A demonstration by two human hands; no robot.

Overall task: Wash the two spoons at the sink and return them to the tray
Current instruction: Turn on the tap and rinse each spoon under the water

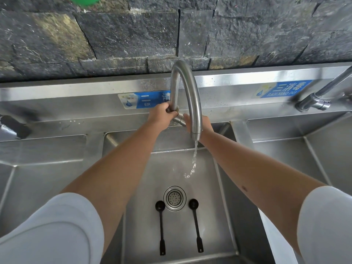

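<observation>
Two black spoons lie on the floor of the middle steel sink basin (pixel 224 216), bowls away from me. The left spoon (pixel 161 223) and the right spoon (pixel 196 221) flank the round drain strainer (pixel 174 198). A curved steel faucet (pixel 187 86) arches over the basin and a thin stream of water (pixel 193 162) falls from its spout. My left hand (pixel 161 115) is closed around the base of the faucet. My right hand (pixel 198 123) sits partly behind the spout, gripping the faucet's handle (pixel 180 119). No tray is in view.
Further basins lie to the left (pixel 43 149) and right (pixel 304 141). A second faucet (pixel 320 96) stands at the far right. Blue labels (pixel 283 88) are stuck on the steel backsplash under a dark stone wall. A dark object (pixel 15 126) rests on the left ledge.
</observation>
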